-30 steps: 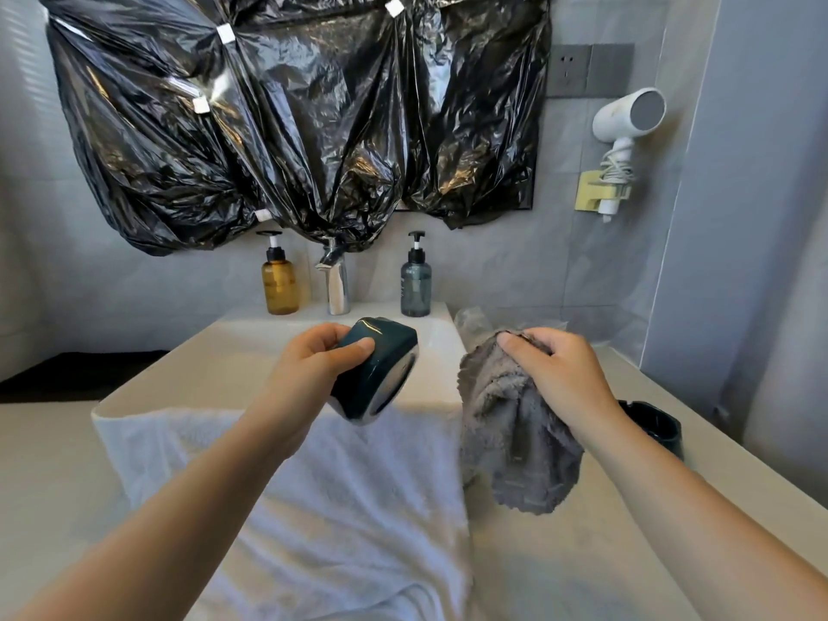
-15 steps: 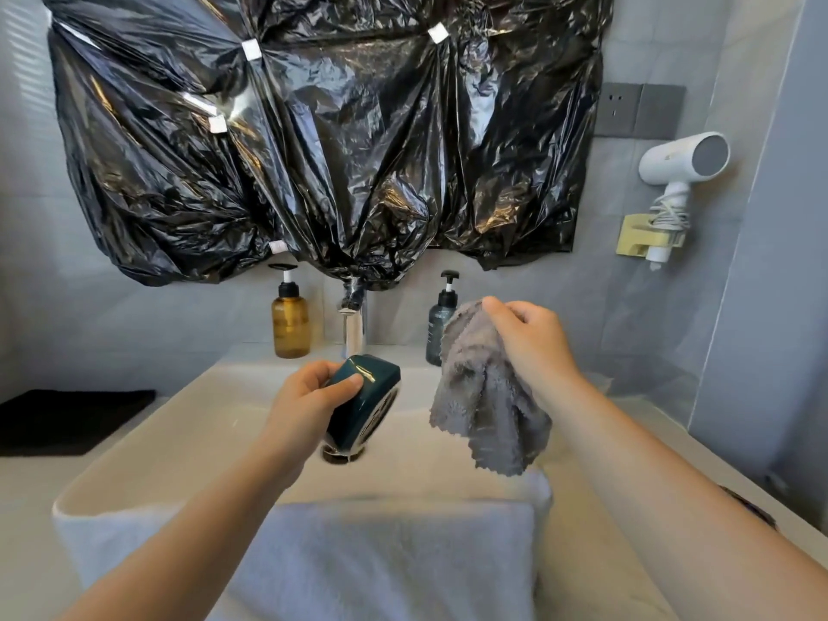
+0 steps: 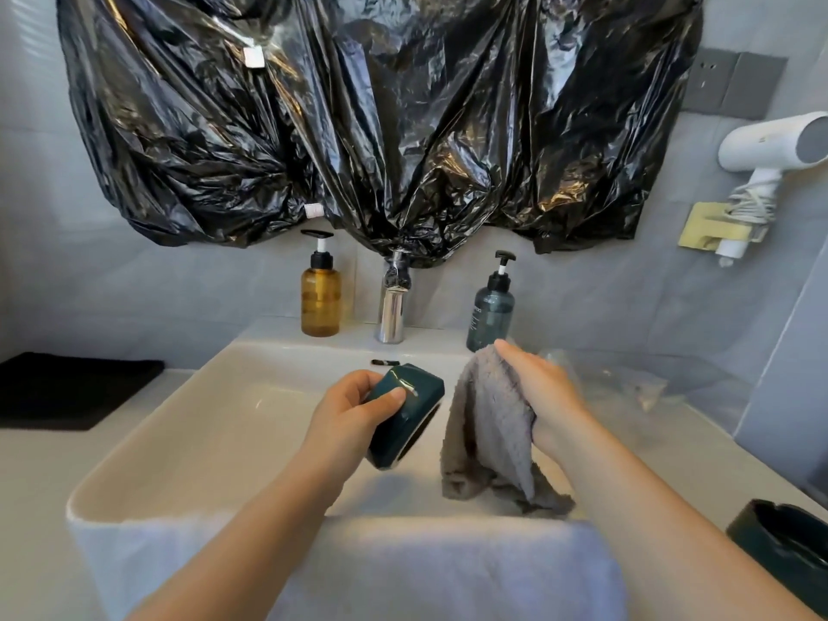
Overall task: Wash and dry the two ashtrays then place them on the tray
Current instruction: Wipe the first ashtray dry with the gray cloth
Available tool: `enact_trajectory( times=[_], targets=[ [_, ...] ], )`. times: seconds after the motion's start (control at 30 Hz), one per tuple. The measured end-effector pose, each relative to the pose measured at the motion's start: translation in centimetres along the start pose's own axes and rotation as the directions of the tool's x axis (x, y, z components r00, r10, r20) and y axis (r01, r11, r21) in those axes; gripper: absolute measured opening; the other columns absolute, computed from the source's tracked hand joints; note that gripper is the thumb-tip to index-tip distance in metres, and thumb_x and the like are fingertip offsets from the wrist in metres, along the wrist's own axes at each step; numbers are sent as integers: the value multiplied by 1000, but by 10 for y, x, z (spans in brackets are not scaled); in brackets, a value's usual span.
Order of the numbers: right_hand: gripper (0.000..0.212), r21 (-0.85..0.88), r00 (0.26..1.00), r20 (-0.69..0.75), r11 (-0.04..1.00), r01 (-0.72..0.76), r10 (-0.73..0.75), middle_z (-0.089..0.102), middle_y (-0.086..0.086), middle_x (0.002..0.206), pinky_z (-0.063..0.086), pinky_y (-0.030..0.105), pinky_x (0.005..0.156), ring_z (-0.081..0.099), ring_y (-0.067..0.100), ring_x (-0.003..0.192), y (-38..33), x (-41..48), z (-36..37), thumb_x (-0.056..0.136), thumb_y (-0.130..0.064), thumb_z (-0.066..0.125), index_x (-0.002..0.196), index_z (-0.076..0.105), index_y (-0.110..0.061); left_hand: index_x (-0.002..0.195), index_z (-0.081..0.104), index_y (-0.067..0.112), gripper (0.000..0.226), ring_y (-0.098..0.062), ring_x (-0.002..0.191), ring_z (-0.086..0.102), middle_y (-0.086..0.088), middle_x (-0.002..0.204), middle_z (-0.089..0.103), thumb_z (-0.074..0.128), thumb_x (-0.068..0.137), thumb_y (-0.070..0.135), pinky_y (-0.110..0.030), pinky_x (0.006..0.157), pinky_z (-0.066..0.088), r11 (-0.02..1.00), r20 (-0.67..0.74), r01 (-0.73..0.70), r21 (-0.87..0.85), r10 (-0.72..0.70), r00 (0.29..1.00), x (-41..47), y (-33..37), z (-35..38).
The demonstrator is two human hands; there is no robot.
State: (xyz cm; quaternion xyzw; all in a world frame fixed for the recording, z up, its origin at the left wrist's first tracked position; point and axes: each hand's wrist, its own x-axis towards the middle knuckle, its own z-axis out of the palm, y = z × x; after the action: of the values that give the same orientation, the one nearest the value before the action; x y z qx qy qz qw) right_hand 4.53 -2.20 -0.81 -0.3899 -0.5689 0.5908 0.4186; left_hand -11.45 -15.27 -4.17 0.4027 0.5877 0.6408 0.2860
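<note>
- Dark green glossy ceramic ashtray (image 3: 419,412) is held tilted on its side above the bowl of the sink, clear of its floor. By my reading this first piece is at the wash-or-wipe step, and neither piece has reached a tray.
- Crumpled black plastic sheet (image 3: 358,127) taped across the wall hides whatever lies behind it. It also wraps the top of the chrome tap (image 3: 392,316), so the handle is out of sight, and no running water shows.
- White rectangular ceramic basin (image 3: 246,432) lies under both hands; glare makes it hard to tell whether it is wet.
- White terry towel (image 3: 403,571) is draped over the basin's near edge.
- Flat black slab (image 3: 67,392) on the counter at left may be the tray; I cannot tell.
- Grey fluffy cloth (image 3: 488,423) hangs just beside the ashtray, not touching it. The right hand (image 3: 537,392) bunches its top, fingers curled over and thumb hidden.
- Left hand (image 3: 349,410) grips the ashtray, thumb pressed on the near face and fingers wrapped behind, mostly unseen.
- Second dark ashtray (image 3: 779,544) sits on the counter at lower right, cut off by the frame.
- The next move likely calls for bringing the cloth to the ashtray, or freeing a hand for the tap.
</note>
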Motion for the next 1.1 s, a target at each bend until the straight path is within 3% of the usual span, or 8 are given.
enact_trajectory(
  times=[0.2,0.37,0.57,0.73,0.83,0.9,1.0,1.1],
  targets=[
    [33,-120,982,190,993,13,10,74,6,94,52,43,91,68,24,91,22,-6,18,89,-49,63,95,71,-18,80,57,22,11,-23,77,59,0,78,62,67,85,18,-27,65,47,925,112,-212,315,186,976,-5,-5,6],
    [46,-231,970,239,973,24,33,75,-2,104,43,48,105,63,23,112,30,-14,17,79,-67,63,101,74,-28,79,47,36,23,-13,98,49,20,84,55,61,88,20,-42,118,9,627,286,-426,651,318,904,-9,-6,12],
    [24,-204,985,170,979,-2,37,71,5,103,47,46,101,62,25,108,34,-16,13,90,-42,62,100,67,-20,79,49,40,28,-18,92,47,25,83,52,66,84,19,-27,76,38,637,376,-488,596,316,871,-8,-8,13],
    [15,-156,991,111,986,-59,77,67,4,105,46,46,102,59,24,107,37,-12,13,90,-36,61,100,63,-24,90,63,36,16,-4,100,50,18,99,56,72,81,27,-20,87,40,586,381,-559,587,409,829,-10,-5,14],
    [19,-120,992,84,989,-89,99,70,6,103,48,47,100,61,26,106,40,-10,11,87,-37,64,98,66,-21,109,59,33,27,-3,115,46,14,123,48,69,84,37,-17,88,43,797,69,-370,477,386,920,-8,1,12],
    [23,-130,994,65,988,-82,91,70,3,108,49,44,98,60,24,110,41,-8,11,88,-39,63,103,66,-22,119,53,29,36,-12,115,50,6,133,47,64,87,42,-19,72,54,961,-84,-26,277,52,995,-6,8,12],
    [30,-133,998,48,990,-42,49,68,1,115,50,37,91,58,21,113,40,-8,12,89,-41,61,113,63,-22,123,55,14,42,-32,103,67,-12,124,62,61,90,39,-43,79,60,907,147,402,-123,-384,911,-1,7,10],
    [28,-106,998,57,994,-13,19,69,-1,113,50,36,91,59,19,111,39,-10,9,90,-41,60,112,64,-23,118,57,9,34,-32,97,71,-14,114,69,61,92,31,-45,78,60,895,205,397,-201,-358,911,0,5,9]
  ],
)
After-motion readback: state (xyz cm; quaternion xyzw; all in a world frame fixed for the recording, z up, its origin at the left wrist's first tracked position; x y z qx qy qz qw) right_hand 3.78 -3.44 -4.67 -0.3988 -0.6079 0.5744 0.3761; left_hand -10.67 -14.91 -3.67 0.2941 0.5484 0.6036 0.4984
